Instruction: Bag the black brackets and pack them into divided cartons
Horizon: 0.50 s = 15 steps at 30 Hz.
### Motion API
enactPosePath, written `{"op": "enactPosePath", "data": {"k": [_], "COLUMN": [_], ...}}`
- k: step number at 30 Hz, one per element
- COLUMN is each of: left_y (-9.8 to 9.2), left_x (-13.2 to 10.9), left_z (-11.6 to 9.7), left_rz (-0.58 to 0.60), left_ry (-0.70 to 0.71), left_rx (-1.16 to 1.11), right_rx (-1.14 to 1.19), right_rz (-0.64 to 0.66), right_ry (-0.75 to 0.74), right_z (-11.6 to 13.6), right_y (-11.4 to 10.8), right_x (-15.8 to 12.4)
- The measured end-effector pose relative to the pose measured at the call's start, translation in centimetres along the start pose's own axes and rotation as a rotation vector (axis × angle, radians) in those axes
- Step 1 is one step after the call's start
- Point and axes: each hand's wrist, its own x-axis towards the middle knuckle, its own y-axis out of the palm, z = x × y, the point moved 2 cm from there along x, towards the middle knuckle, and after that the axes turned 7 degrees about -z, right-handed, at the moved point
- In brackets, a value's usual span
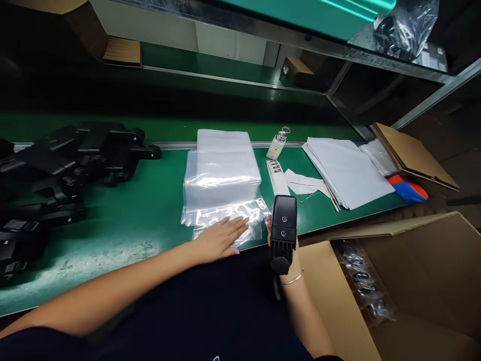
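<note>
My left hand [221, 239] lies flat, fingers stretched out, on a clear plastic bag [255, 215] at the table's front edge. Behind it rests a stack of clear plastic bags [225, 165]. My right hand [295, 260] is closed around a black plastic part [284, 220] with two screws on its face and ribs near its lower end. The part is held upright just right of the bags, and it hides most of the right fingers. A strip of printed labels [277, 176] lies on the table behind the part.
Several black plastic parts [93, 145] are piled at the left. A pump bottle [277, 144], white paper sheets [345, 170] and a red-and-blue object [408, 189] are towards the right. An open cardboard box [413, 271] holding bagged parts stands at the lower right. A shelf [300, 37] overhangs the table.
</note>
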Motion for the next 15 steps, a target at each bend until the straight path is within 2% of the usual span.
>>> {"op": "enactPosePath", "data": {"k": [2, 4, 7, 9, 12, 15], "left_y": [0.6, 0.5, -2.0, -4.3, -6.5, -6.9], "left_x": [-0.1, -0.2, -0.4, -0.5, -0.3, -0.2], "left_z": [-1.0, -1.7, -2.4, -3.1, -4.3, -5.0], "left_rz": [0.012, 0.009, -0.124, -0.245, -0.353, -0.422], "left_ry": [-0.006, -0.049, -0.121, -0.110, -0.109, -0.212], "left_rx": [-0.036, -0.122, -0.433, -0.674, -0.809, -0.795], "right_rx": [0.052, 0.041, -0.078, -0.161, -0.182, -0.155], "right_rz": [-0.087, -0.153, -0.187, -0.156, -0.064, -0.019], "right_ry": [-0.029, -0.193, -0.526, -0.673, -0.760, -0.732], "right_z": [0.7, 1.9, 3.7, 4.3, 4.1, 3.5], "right_y": [-0.4, -0.9, -1.6, -1.5, -1.0, -0.6], "right_x": [-0.1, -0.7, -2.3, -3.3, -4.2, -4.3]}}
